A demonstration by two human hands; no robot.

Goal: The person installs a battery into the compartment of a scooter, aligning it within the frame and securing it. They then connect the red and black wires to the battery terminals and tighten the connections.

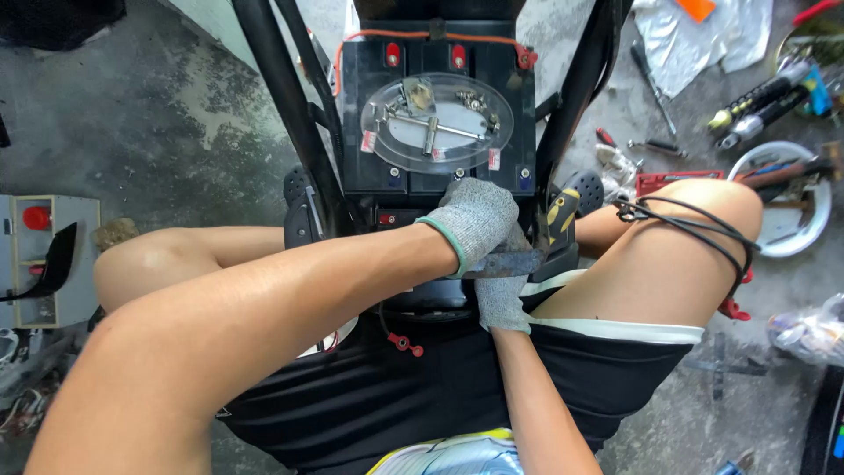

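Both my hands wear grey knit gloves and meet low in front of me, between my knees. My left hand [477, 218] is closed over the top of a flat dark metal tool [514, 262]. My right hand [501, 295] grips the same tool from below. They work just under a black battery block [437, 154] set in a black tube frame [281, 97]. A clear oval lid [440, 121] lies on the battery with a T-shaped wrench and several small bolts on it. A yellow-and-black tool handle [561, 215] stands right of my hands.
A black cable [703, 230] loops over my right knee. Red clip leads [406, 343] dangle near my lap. Screwdrivers [763, 101], a white bowl of tools [796, 198] and crumpled foil [694, 35] lie on the concrete floor at right; a grey box [48, 255] at left.
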